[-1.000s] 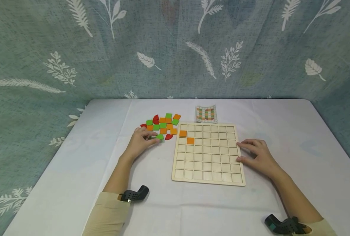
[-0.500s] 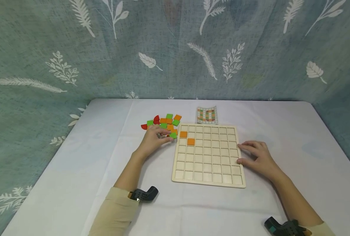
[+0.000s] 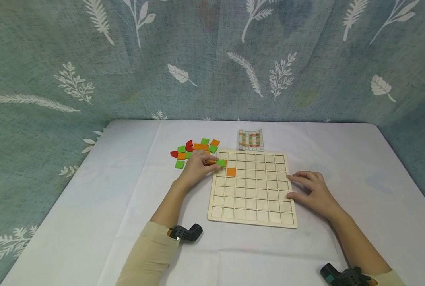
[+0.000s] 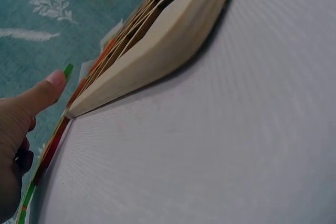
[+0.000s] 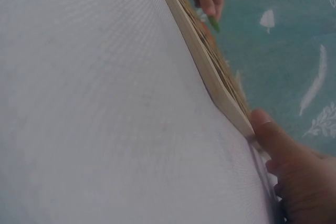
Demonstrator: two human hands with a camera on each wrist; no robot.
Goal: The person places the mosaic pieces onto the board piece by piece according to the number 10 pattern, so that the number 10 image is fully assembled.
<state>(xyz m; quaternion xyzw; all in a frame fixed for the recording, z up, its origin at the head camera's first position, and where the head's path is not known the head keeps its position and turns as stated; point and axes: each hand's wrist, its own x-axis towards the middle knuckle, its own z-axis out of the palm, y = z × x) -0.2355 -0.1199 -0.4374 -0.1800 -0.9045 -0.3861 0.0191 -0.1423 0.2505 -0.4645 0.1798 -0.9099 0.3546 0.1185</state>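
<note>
In the head view my left hand (image 3: 196, 170) pinches a green square tile (image 3: 221, 163) between thumb and fingertips. The tile is above the upper left part of a wooden grid board (image 3: 251, 204), partly covering an orange tile in the first column. A second orange tile (image 3: 231, 172) sits in a cell one column right and one row down. The left wrist view has the thumb against the green tile's (image 4: 68, 71) edge, above the board's corner. My right hand (image 3: 314, 192) rests against the board's right edge, its thumb and a fingertip touching the rim.
Left of the board lies a loose group of green and orange square tiles and red curved pieces (image 3: 189, 143), partly hidden by my left hand. A green tile (image 3: 179, 164) lies at its near side. Behind the board is a card (image 3: 250, 140) with a coloured grid pattern.
My left hand has carried the green tile rightward from beside the loose pieces to over the board's upper left. The right hand has stayed at the board's edge.
</note>
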